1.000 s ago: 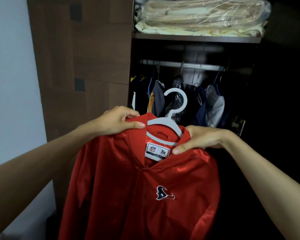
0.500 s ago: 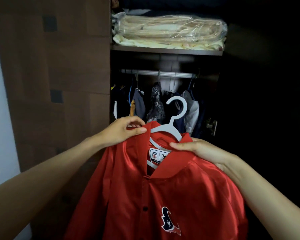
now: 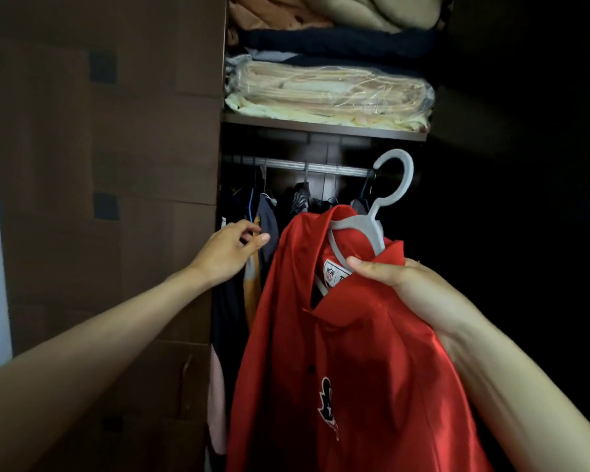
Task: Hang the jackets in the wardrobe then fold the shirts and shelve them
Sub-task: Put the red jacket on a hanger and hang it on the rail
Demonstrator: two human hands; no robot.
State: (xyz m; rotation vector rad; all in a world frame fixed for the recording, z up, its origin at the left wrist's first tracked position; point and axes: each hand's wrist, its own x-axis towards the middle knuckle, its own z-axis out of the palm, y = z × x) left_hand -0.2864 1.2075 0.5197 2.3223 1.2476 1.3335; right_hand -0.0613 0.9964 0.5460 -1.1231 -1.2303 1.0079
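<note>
Fingers [image 3: 372,269] of the right hand [image 3: 409,287] are clenched around the neck of the grey hanger [image 3: 372,229], pinning the collar of the red jacket [image 3: 338,352] with it, so the jacket hangs in front of the open wardrobe, just below the rail [image 3: 307,166]. The left hand [image 3: 230,250] holds nothing; its fingers are loosely curled at the hanging clothes [image 3: 266,219] on the left, apparently to part them.

To do this well, the left hand should push those garments aside and make a gap, then the right should lift until the hook clears the rail and settle it over. The hook sits near the rail's right end, where the wardrobe is too dark to judge the free space, so aim for the lit middle.

Above the rail, a shelf [image 3: 321,126] carries bagged bedding [image 3: 327,93] and folded dark cloth. A brown wardrobe door [image 3: 116,165] stands left, a pale wall beyond it.
</note>
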